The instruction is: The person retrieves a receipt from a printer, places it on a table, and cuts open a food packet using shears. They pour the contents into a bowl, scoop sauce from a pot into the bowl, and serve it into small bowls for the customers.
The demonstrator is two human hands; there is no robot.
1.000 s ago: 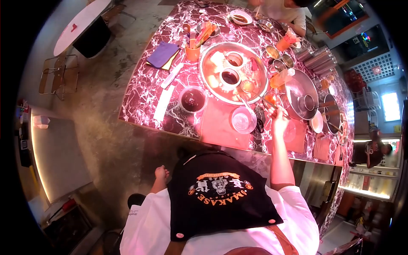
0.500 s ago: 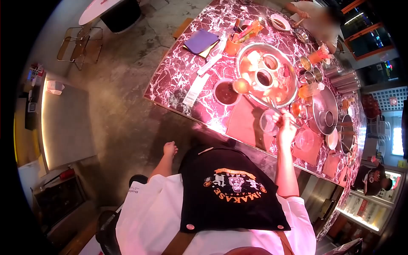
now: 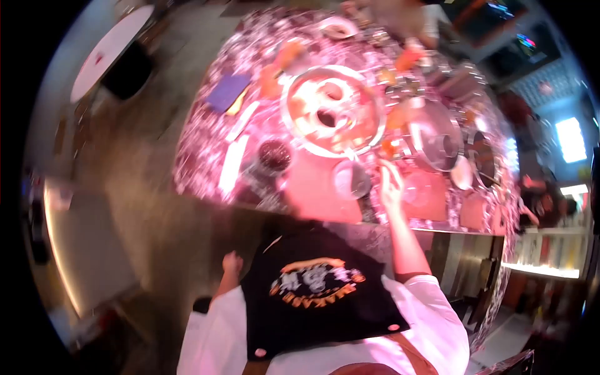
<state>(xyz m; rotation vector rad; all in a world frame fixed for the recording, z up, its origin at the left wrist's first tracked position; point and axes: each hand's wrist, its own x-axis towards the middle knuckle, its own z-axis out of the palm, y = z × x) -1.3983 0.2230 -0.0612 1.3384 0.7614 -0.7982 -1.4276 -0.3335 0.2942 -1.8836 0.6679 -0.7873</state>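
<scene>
Motion smears the view. My right hand (image 3: 391,182) is over the table, fingers stretched forward and seemingly holding nothing. It lies just right of a clear bowl (image 3: 345,181) with a dark round patch at its right side. Another clear bowl (image 3: 417,187) sits to the hand's right, on a reddish mat. Beyond the hand stands a large round metal pot (image 3: 289,128) with reddish contents and two round inner cups. Left of it is a bowl of dark sauce (image 3: 275,154). My left hand (image 3: 232,262) hangs low beside my apron, fingers curled, with nothing visible in it.
A purple notebook (image 3: 227,92) and a long white strip (image 3: 234,164) lie on the marbled table's left. A wide metal pan (image 3: 431,134) and several cups crowd the right. One person is across the table; another person (image 3: 542,201) is at far right.
The view has swung, shifting the table leftward. My right hand held a ladle at the pot before; its fingers are now extended and the ladle is gone from it. My left hand stays low.
</scene>
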